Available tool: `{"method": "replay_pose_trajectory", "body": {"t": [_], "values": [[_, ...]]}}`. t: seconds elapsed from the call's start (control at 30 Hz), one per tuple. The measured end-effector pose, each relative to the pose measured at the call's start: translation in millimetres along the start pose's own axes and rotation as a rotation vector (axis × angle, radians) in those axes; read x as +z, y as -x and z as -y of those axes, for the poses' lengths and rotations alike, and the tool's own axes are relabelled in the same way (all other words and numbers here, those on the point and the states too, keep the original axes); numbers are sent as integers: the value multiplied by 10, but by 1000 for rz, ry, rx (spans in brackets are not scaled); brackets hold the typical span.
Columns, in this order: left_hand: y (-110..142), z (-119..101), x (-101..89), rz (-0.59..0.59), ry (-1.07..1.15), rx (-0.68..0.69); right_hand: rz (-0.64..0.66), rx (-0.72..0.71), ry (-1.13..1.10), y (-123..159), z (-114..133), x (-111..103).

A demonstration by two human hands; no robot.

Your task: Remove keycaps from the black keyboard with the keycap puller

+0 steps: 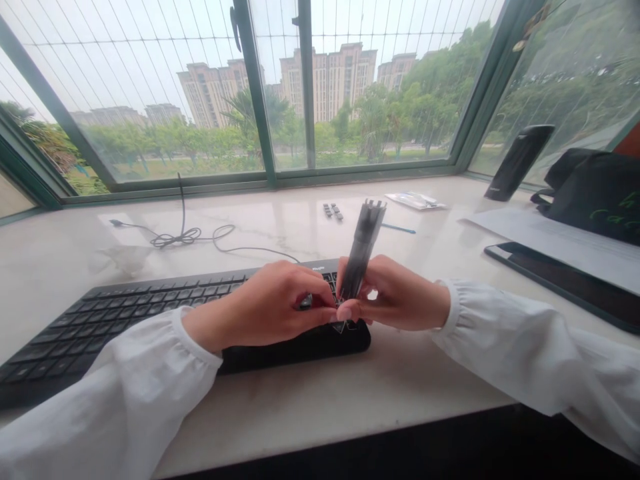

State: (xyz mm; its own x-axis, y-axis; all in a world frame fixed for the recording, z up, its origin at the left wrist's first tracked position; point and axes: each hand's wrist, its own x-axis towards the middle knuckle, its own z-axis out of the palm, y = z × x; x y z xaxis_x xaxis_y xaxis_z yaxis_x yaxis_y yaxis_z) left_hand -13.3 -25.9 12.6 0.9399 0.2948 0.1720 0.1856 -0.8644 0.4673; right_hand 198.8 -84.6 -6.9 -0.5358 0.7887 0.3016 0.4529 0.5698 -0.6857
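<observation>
A black keyboard lies on the pale tabletop, and both hands are over its right end. My right hand is closed around a dark, upright handheld tool with a notched, prong-like top; its lower tip is hidden by the fingers. My left hand is closed in a pinch, thumb and fingertips meeting the right fingertips at the foot of the tool. What sits between the left fingertips is too small and covered to tell. Bare key spots show at the keyboard's right end, beside the hands.
Several small dark keycaps lie behind the keyboard, near a thin blue stick and a clear packet. A coiled cable is at the left. On the right are a phone, papers, a black bag and a black cylinder.
</observation>
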Motion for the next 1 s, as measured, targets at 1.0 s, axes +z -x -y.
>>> {"method": "replay_pose_trajectory", "body": {"t": [1.0], "values": [[19, -11, -188, 235, 286, -98, 189, 170, -87, -20, 171, -43]]}}
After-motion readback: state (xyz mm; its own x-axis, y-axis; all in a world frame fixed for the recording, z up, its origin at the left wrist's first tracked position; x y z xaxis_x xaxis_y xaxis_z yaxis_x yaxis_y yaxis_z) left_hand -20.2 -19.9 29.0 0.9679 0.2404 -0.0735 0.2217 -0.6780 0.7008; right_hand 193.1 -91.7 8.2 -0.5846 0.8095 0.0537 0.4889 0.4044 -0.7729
